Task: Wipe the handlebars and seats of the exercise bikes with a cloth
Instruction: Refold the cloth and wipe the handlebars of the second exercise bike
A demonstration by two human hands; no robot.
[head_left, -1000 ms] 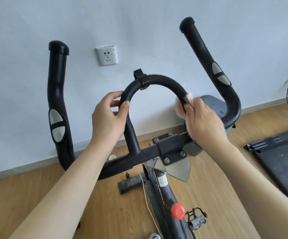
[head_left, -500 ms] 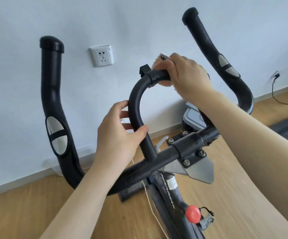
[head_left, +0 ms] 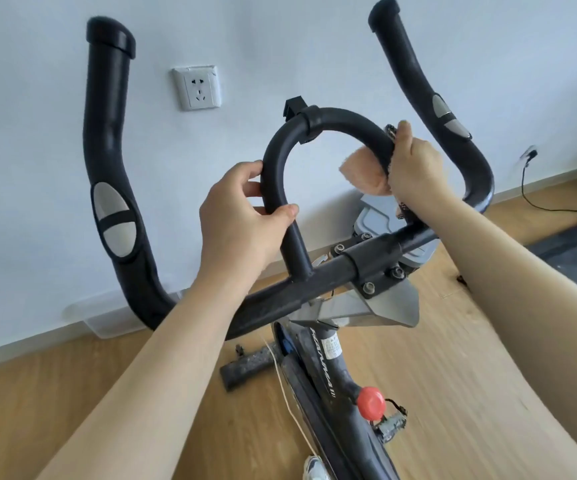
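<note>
We find the cloth [head_left: 363, 169] wrapped on the right limb of the handlebar's centre loop [head_left: 342, 121], a peach flap hanging into the opening. Under it the tube bends from the top of the arch down toward the crossbar [head_left: 280, 292], so we judge the next stroke must follow that curve rather than cut across it. Our right hand [head_left: 415, 168] is curled tight round cloth and tube together. Our left hand [head_left: 242, 216] grips the loop's opposite limb, thumb in front, steadying it. The right horn [head_left: 415, 74] rises just beyond the right hand, which is the nearer to it.
</note>
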